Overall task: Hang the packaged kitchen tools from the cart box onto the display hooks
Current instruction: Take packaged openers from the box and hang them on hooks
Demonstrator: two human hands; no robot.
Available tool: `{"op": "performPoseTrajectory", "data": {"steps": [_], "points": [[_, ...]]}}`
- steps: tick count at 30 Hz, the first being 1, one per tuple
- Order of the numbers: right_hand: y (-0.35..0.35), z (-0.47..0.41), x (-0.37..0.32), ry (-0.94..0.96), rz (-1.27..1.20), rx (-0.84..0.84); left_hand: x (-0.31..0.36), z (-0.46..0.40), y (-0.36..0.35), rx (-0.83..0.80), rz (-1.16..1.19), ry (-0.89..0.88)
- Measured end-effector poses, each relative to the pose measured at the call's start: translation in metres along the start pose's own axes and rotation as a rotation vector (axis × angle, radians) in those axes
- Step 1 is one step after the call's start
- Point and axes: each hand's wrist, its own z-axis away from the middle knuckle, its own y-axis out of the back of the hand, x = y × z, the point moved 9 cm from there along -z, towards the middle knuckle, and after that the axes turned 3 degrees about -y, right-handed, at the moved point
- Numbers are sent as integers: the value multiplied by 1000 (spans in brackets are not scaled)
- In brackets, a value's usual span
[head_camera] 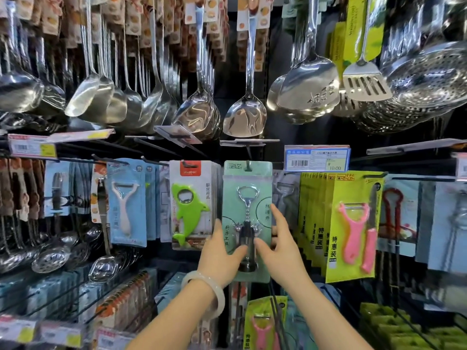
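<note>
- Mint-green carded corkscrew pack [247, 221]: hangs upright, long axis vertical, its top hole at or on the display hook [249, 165]; whether it is fully seated cannot be told.
- Left hand [222, 251]: thumb laid across the pack's front, fingers behind the left edge, grasping the card low down. A pale bangle [204, 291] sits on the wrist.
- Right hand [280, 246]: fingers loosely spread, thumb touching the blister front, fingertips at the right edge; steadying more than clamping.
- Key relation: the pack lies directly ahead of both hands, between them, the hook straight above along the card's long axis. Both hands are about equally near.
- Judgement: next comes pushing the card back along the hook, then letting go.
- Neighbours: green dolphin bottle opener pack [192, 203] just left, yellow-carded pink peeler [353, 228] to the right, steel ladles [101, 97] overhead.
- Cart box: not in view.
</note>
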Motion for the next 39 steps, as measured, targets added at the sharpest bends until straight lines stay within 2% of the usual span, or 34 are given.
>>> {"op": "performPoseTrajectory", "data": {"steps": [3, 8, 14, 20, 26, 39], "points": [[-6, 0, 14, -42, 80, 2, -20, 3, -10, -79, -138, 130], [-17, 25, 57, -183, 326, -71, -54, 23, -34, -214, -367, 200], [-9, 73, 102, -265, 669, -110, -49, 51, -76, -363, -650, -11], [43, 128, 119, -308, 1015, -102, -17, 91, -139, -476, -766, -200], [125, 195, 134, -444, 1108, -51, 21, 145, -207, -634, -833, -317], [301, 412, 190, -855, 1132, -111, 94, 321, -356, -924, -864, -417]]}}
